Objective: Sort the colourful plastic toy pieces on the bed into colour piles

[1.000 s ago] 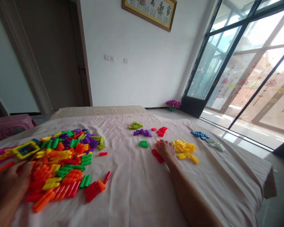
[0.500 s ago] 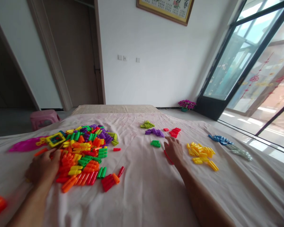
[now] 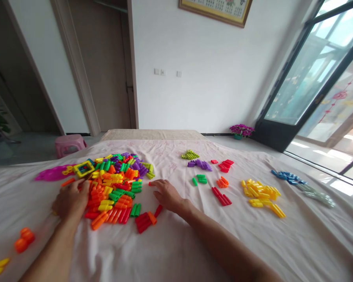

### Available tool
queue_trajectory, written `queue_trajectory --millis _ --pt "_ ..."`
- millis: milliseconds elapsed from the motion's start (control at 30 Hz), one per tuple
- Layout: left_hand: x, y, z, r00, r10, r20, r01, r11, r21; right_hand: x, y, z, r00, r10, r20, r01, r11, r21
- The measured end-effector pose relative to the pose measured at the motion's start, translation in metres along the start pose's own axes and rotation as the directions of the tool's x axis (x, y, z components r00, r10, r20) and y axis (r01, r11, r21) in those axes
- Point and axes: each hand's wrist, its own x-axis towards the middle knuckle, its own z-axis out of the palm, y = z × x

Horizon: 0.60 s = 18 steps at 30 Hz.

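A mixed pile of coloured plastic pieces (image 3: 114,188) lies on the pale cloth. My left hand (image 3: 72,199) rests at the pile's left edge, fingers curled over orange pieces; what they hold, if anything, is hidden. My right hand (image 3: 167,194) reaches in to the right of the pile, its fingers apart, the fingertips at a small red piece (image 3: 150,183). Below it are joined red pieces (image 3: 143,222) with an orange one. Farther right lie separate groups: green (image 3: 202,179), orange (image 3: 222,182), red (image 3: 221,196), purple (image 3: 200,165) and yellow (image 3: 261,192).
Lime pieces (image 3: 190,154) lie at the back, with blue (image 3: 288,177) and clear pieces (image 3: 316,195) at the far right. A magenta item (image 3: 54,173) and a yellow frame (image 3: 84,169) sit left of the pile. Orange pieces (image 3: 24,239) are near the front left.
My right hand has moved left from the sorted groups to beside the pile. Orange pieces and a red group now show where it was. The view has shifted left.
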Motion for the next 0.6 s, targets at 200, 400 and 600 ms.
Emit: queue_trajectory --millis 200,400,600 --pt "-0.002 0.002 -0.004 1.000 0.012 0.013 -0.012 1.000 0.007 0.031 -0.010 0.030 0.993 -0.115 -0.023 0.115 0.993 0.004" --pt "0.000 0.001 -0.002 1.000 -0.025 0.010 0.025 1.000 0.008 0.042 -0.016 0.045 0.997 -0.067 -0.032 0.064 0.994 -0.091" --pt "0.007 -0.006 0.006 0.999 -0.026 0.019 0.025 0.999 0.046 0.038 -0.019 0.048 0.994 -0.107 -0.026 0.102 0.981 -0.164"
